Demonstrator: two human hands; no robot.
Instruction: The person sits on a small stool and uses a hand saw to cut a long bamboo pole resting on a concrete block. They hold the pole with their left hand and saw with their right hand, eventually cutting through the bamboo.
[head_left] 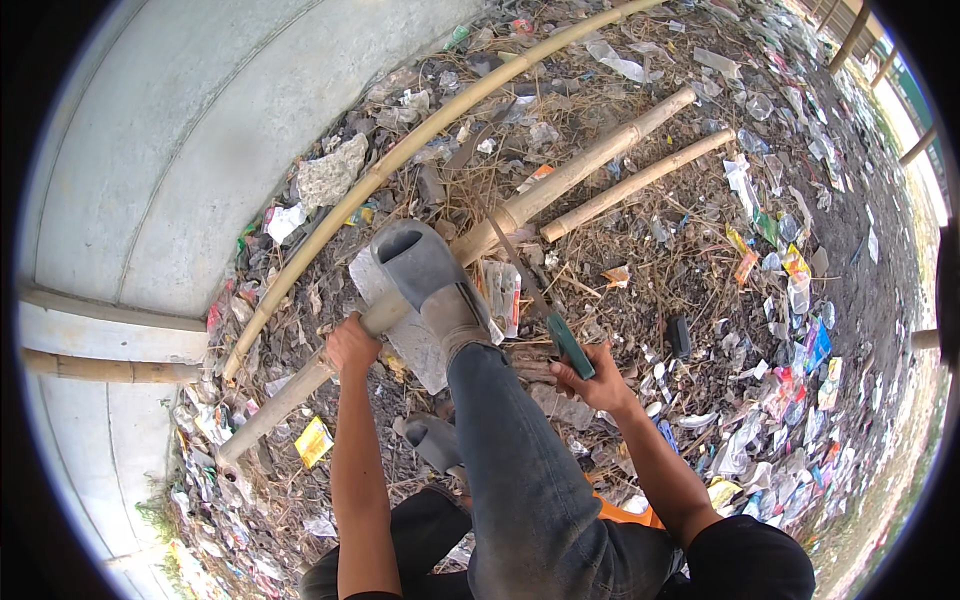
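Note:
A thick bamboo pole (585, 160) slants across the ground from lower left to upper right. My left hand (353, 345) is wrapped round it left of my raised foot. That foot, in a grey shoe (425, 268), presses on the pole, which rests over a flat grey slab (415, 352). In my right hand (596, 380) is a handsaw (568, 345) with a green handle. Its thin, brownish blade (522, 268) reaches up to the pole and crosses it just beyond the shoe. Whether its teeth sit in a cut is too small to tell.
A shorter bamboo piece (640, 185) lies right of the pole. One long bamboo pole (400, 150) curves past on the left, beside a rough stone (332, 172) and a grey wall (190, 130). Litter covers the soil, with a black object (679, 337) at right. Something orange (632, 512) shows beneath me.

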